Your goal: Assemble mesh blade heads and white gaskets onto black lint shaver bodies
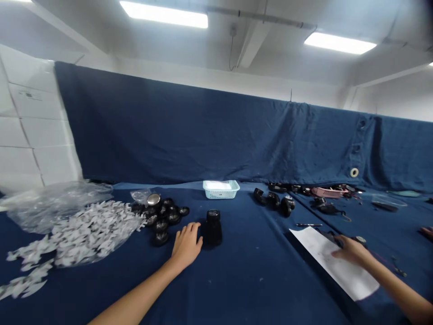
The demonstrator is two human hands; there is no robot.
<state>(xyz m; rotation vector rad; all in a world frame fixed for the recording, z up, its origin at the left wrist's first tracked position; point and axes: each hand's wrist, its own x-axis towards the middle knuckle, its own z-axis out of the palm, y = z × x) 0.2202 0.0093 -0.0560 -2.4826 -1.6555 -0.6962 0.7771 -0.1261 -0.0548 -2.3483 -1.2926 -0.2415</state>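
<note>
Standing upright here on the blue cloth [243, 275], just beside the left hand [187, 243]: a black object [213, 229], long axis vertical, narrower end up. Over to the right hand [352, 249], above a white sheet [333, 267] slanting lengthwise from far left to near right. Lost against the dark cloth, the object's lower outline; blurred, the right fingertips, with no telling whether gripping anything. On the left, palm down, loosely spread, nothing in grasp. Glossy round the object's top, duller below; faintly smudged across the sheet.

The right hand [352, 251] seems blurred, its grip unclear.
</note>
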